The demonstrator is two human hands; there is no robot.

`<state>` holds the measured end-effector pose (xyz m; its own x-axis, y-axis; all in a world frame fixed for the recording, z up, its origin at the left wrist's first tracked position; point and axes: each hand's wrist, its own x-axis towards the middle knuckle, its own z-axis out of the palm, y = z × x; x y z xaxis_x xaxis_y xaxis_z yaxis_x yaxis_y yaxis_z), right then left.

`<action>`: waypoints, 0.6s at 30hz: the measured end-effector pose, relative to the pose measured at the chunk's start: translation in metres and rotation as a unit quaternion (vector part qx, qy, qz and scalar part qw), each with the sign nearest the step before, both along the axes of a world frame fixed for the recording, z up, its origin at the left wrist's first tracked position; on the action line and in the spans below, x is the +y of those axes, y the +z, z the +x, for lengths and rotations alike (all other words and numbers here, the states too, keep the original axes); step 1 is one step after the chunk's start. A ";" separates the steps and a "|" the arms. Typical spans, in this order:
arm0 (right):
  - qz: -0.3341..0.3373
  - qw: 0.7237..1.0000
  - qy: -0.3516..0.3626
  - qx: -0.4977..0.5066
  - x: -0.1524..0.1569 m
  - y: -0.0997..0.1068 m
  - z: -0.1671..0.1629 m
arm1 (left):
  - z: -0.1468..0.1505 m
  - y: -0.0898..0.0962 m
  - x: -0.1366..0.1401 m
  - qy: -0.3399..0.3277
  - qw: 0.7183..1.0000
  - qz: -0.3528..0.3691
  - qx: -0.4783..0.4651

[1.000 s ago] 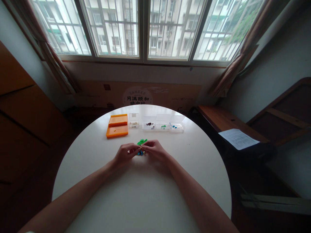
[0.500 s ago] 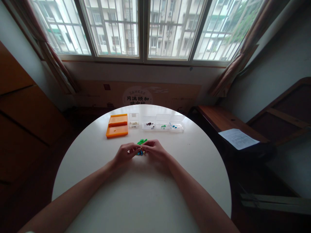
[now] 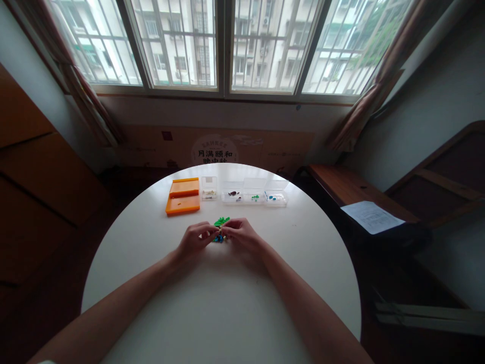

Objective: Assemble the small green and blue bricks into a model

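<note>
Two bare hands meet near the middle of a round white counter (image 3: pixel 227 308), forearms reaching forward from the near edge. From where I stand behind the person, the left hand (image 3: pixel 194 239) and the right hand (image 3: pixel 243 233) almost touch at the fingertips. Each grip is closed, thumb against fingers, pinching at small pieces (image 3: pixel 219 238) in blue, cream and dark colours, bunched between the two hands. Exactly which piece each hand holds is too small to tell. Bright green pieces (image 3: pixel 222 221) show just beyond the fingertips, close to the bunch.

Farther back on the counter, a row of containers runs from left to right. First comes an orange tray (image 3: pixel 189 203) with a raised ridge across it and a tiny piece lying in its nearer half. Just beside it stands a small clear box (image 3: pixel 209 187), lid up, with cream-coloured bits inside. After a gap come three clear boxes (image 3: pixel 278 203) side by side: dark brown pieces in the left one, green in the middle, blue in the right.

Off to the right, beyond the counter, a sheet of printed paper (image 3: pixel 371 217) lies at a wooden bench (image 3: pixel 352 184). Ahead, a barred window (image 3: pixel 223 55) looks onto pale buildings.
</note>
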<state>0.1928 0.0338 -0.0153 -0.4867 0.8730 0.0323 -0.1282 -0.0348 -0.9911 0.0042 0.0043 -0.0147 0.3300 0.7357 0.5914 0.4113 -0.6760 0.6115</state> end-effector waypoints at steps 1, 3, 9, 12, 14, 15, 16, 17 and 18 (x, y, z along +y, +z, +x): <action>-0.001 1.000 -0.001 -0.001 0.000 0.000 0.000 | 0.000 0.000 0.000 0.001 1.000 0.001 0.002; 0.000 1.000 -0.002 -0.004 0.000 0.000 0.000 | 0.000 0.000 0.000 0.000 1.000 0.003 0.005; 0.002 1.000 0.000 0.000 0.002 -0.003 -0.001 | 0.000 0.001 0.000 0.001 1.000 0.001 0.011; 0.002 1.000 0.004 0.000 0.002 -0.003 -0.001 | 0.001 0.002 0.000 0.006 1.000 -0.004 0.013; 0.004 1.000 0.005 -0.002 0.001 -0.002 0.000 | 0.001 0.002 -0.001 0.005 1.000 -0.005 0.013; 0.005 1.000 0.006 -0.005 0.001 -0.002 0.000 | 0.001 0.002 -0.001 0.004 1.000 -0.004 0.013; 0.006 1.000 0.005 -0.007 0.000 -0.001 0.000 | 0.001 0.001 -0.001 0.005 1.000 -0.004 0.013; 0.006 1.000 0.006 -0.010 0.000 -0.001 0.000 | 0.001 0.001 -0.001 0.006 1.000 -0.003 0.012; 0.007 1.000 0.005 -0.013 0.000 -0.001 0.001 | 0.001 0.001 -0.001 0.006 1.000 -0.004 0.012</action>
<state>0.1933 0.0339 -0.0159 -0.4956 0.8680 0.0314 -0.1028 -0.0227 -0.9944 0.0047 0.0035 -0.0137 0.3350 0.7441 0.5780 0.4342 -0.6663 0.6062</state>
